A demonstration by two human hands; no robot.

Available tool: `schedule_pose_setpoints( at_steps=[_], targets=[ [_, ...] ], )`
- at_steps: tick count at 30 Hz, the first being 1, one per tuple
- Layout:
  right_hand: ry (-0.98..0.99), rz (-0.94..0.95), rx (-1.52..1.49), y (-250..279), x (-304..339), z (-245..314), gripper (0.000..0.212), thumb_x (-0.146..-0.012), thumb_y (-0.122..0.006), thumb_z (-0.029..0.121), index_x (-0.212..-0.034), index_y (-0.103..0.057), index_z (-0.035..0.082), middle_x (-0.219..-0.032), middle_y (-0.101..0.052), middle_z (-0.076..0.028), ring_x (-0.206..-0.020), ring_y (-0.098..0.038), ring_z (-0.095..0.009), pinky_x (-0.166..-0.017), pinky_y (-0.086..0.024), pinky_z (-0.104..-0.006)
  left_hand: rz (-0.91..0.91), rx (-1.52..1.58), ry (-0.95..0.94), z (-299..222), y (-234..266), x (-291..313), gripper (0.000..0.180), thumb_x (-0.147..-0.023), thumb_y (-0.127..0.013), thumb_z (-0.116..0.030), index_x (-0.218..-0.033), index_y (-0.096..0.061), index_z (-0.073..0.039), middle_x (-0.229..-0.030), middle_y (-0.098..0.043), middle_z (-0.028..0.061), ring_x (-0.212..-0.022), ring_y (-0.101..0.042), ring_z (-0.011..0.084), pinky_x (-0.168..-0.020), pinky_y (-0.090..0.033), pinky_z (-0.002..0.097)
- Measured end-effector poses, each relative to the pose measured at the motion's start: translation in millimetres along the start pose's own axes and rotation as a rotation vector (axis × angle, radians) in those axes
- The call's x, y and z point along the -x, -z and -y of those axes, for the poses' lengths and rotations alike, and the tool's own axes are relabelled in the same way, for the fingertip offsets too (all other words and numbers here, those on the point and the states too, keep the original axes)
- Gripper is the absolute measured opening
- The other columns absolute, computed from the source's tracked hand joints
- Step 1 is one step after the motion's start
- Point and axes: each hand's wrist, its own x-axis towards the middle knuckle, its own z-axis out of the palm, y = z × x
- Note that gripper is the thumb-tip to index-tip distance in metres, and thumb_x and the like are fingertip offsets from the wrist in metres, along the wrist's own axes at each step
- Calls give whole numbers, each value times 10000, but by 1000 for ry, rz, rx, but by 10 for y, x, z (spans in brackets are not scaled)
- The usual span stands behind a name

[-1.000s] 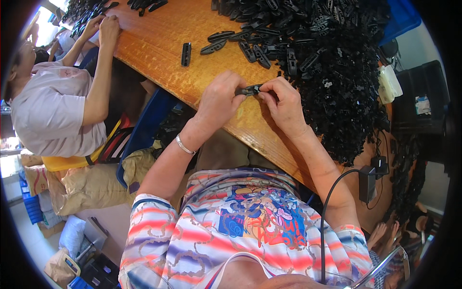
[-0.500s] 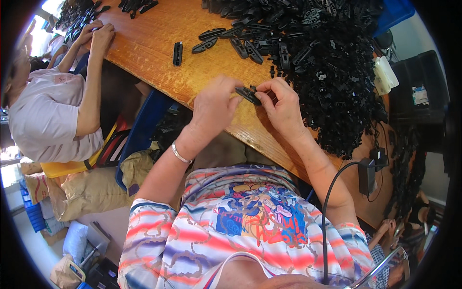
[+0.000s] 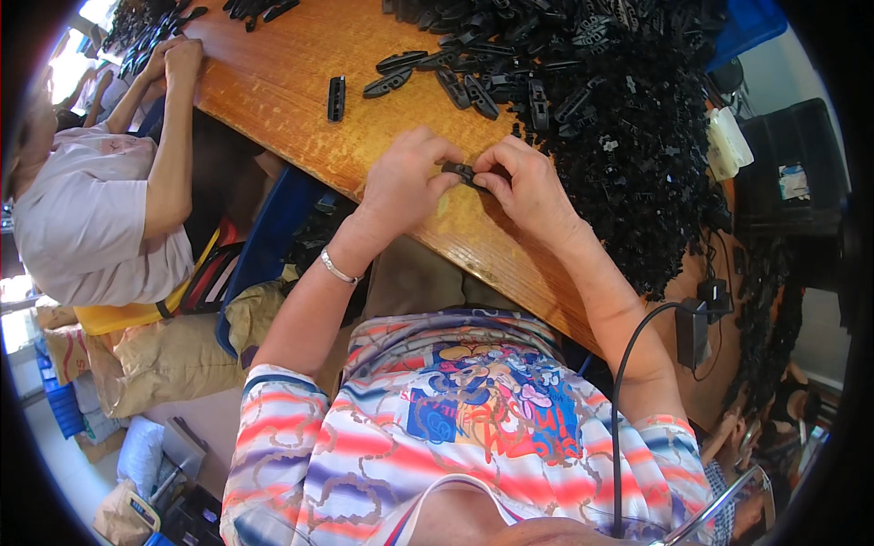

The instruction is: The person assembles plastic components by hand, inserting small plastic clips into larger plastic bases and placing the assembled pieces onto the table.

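Note:
Between my two hands is a small, long black plastic part [image 3: 461, 171], held just above the near edge of the wooden table. My left hand [image 3: 406, 177] pinches its left end between thumb and fingers. At the other end, my right hand [image 3: 526, 187] closes on it with thumb and forefinger. The fingers cover much of the part, so its details are hidden. One similar black part [image 3: 337, 98] lies alone on the table beyond my left hand. Several more long black parts [image 3: 389, 83] lie loose beyond my hands.
A large heap of small black pieces [image 3: 628, 164] covers the table's right side. A black cable [image 3: 624, 382] runs from a black box [image 3: 693, 332] beside my right arm. At the left, another person [image 3: 100, 200] sits working by the table [image 3: 273, 91]. A blue bin [image 3: 746, 32] stands far right.
My left hand has moved slightly and now grips the part's left end. The part has turned more level and is more covered by my fingers. The co-worker's hands have shifted slightly.

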Motion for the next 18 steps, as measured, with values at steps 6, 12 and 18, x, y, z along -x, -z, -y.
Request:
schedule_pose_setpoints(
  at_steps=[6,12,18],
  targets=[
    [-364,194,-13,187,-201,98,228,-883,-901,232,-976,-834,35,-937,-803,-188,-902,-776,-401,-809,-597,-485,180,29,183,-41,30,-134,184,-924,-834,-229,-987,-781,-64,-981,-726,143,-1036,-691,359,-900,-542,444],
    [-381,366,322,240,-316,92,318,-866,-897,381,-962,-863,80,-934,-811,-194,-932,-786,-400,-822,-606,-502,185,-56,188,-138,-20,-191,175,-947,-798,-235,-958,-744,-68,-986,-700,145,-1025,-679,365,-890,-532,476],
    [-343,87,288,538,-12,51,263,-908,-858,335,-937,-824,76,-887,-801,-168,-912,-778,-403,-826,-602,-497,127,-111,142,-172,101,-6,174,-979,-774,-224,-975,-742,-53,-974,-672,136,-1005,-667,351,-883,-528,475]
  ],
)
